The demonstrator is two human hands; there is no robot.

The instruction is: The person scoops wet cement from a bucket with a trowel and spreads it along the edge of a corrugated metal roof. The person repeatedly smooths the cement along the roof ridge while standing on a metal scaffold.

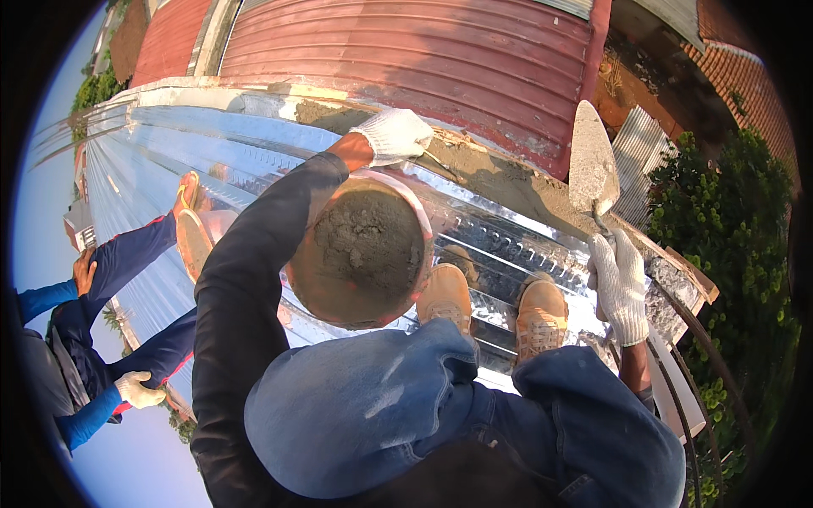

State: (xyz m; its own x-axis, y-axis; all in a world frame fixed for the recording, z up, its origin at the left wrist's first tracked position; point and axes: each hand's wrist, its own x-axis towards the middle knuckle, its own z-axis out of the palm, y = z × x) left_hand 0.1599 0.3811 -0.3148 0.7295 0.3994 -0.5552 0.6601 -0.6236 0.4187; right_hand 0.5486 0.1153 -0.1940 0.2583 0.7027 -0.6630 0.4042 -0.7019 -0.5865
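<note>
The right hand (619,284) wraps around the handle of the trowel (592,169), near the right end of the shiny roof (246,131). Its long blade points away from the body, past the grey ledge (508,184). The bucket (428,245) of wet cement (368,241) sits left, nearer the left hand (394,136). Those fingers look curled; I cannot tell what they grip. A dark sleeve (254,237) hides the bucket's left side.

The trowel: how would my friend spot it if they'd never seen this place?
Find the big red metal sheets at the top. Just past their lower right corner, above the gloved right hand holding it, is the trowel, pointing up. Unlike the ridged grey sheet alongside, it is flat and leaf-shaped.
</note>
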